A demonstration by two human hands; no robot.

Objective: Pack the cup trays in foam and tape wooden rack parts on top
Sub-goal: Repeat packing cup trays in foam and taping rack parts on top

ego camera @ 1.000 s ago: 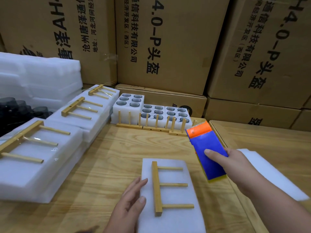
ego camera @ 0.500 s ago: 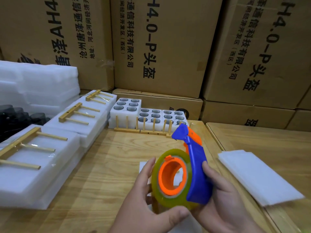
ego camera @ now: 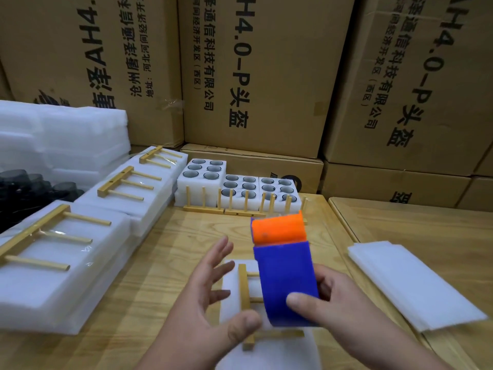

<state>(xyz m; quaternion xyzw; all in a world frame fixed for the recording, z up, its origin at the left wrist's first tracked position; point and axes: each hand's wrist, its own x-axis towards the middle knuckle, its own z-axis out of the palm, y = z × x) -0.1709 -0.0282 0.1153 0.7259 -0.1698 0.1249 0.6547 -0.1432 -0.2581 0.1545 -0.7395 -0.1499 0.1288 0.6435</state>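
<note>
— So, where is the tape holder?

— The blue and orange tape holder (ego camera: 284, 268) is up off the table, held over the foam block (ego camera: 232, 297) near the front edge. The right hand (ego camera: 336, 313) is clenched around its blue body, thumb across the front.

— And the other hand?

— The left hand (ego camera: 210, 297) is beside it with fingers spread, gripping nothing (its thumb sits just over the wooden rack part (ego camera: 244, 289) lying on that foam block).

— What lies around them?

— To the right, a flat foam sheet (ego camera: 410, 281) lies on the wooden table (ego camera: 165, 252). To the left, a row of packed foam blocks (ego camera: 66, 257) runs away toward the back, each with a wooden rack piece on top. Farther back stand three foam cup trays (ego camera: 237, 185) with cups in their holes, and upright wooden racks (ego camera: 240, 206) just in front of them. Cardboard boxes (ego camera: 253, 76) are stacked behind everything.
</note>
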